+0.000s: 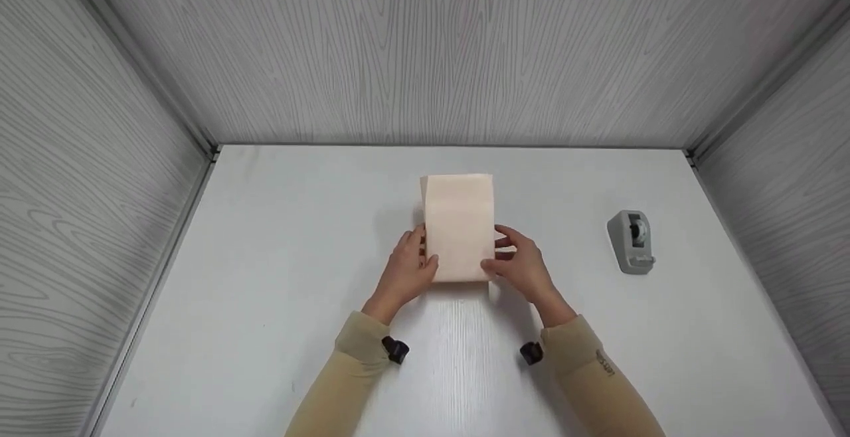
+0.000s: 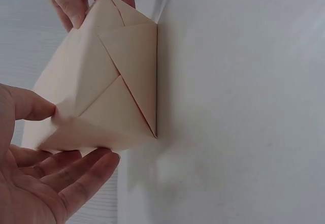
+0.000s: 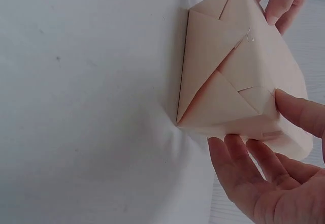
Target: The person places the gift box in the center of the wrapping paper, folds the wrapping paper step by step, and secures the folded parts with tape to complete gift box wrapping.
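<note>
A pale peach folded-paper package (image 1: pixel 459 224) lies at the middle of the white table. In both wrist views its near end shows overlapping triangular flaps, folded flat with creased edges. My left hand (image 1: pixel 411 266) holds its left side, thumb on the top face and fingers along the side wall. From the right, my right hand (image 1: pixel 523 266) grips it in the same way, thumb on top near the closest corner. Seen from the right wrist, a small clear shiny spot, perhaps tape, sits on the upper flap edge (image 3: pixel 248 37). The package's underside is hidden.
A grey tape dispenser (image 1: pixel 631 242) stands on the right part of the white table (image 1: pixel 292 244). Grey wood-grain panels (image 1: pixel 425 52) rise behind the table and at both sides. A small black camera sits on each wrist.
</note>
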A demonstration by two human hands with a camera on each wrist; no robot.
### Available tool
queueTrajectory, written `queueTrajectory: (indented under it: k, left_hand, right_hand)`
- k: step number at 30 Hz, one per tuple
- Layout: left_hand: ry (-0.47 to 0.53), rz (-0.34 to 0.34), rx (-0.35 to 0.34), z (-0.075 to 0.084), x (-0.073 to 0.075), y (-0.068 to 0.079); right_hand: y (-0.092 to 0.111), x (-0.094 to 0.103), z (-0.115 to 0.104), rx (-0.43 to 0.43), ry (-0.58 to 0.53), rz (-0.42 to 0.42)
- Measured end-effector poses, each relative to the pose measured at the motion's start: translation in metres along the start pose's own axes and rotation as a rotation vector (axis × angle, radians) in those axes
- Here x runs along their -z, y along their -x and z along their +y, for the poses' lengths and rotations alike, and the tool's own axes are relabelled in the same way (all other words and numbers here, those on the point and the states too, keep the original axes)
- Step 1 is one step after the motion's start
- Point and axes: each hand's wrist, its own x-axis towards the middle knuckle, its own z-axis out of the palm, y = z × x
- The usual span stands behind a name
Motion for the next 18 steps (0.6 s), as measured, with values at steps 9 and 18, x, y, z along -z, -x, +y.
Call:
queueTrajectory:
  k: [9,18]
  left_hand:
    - [0.067,0.027,-0.029,-0.001,0.0,0.009]
    - [0.079,0.041,-0.068,0.001,-0.001,0.013]
  right_hand:
    - [0.012,0.0,0.001,0.068,-0.071,0.05]
    - [0.02,0.007,0.003,0.114,-0.117,0.065]
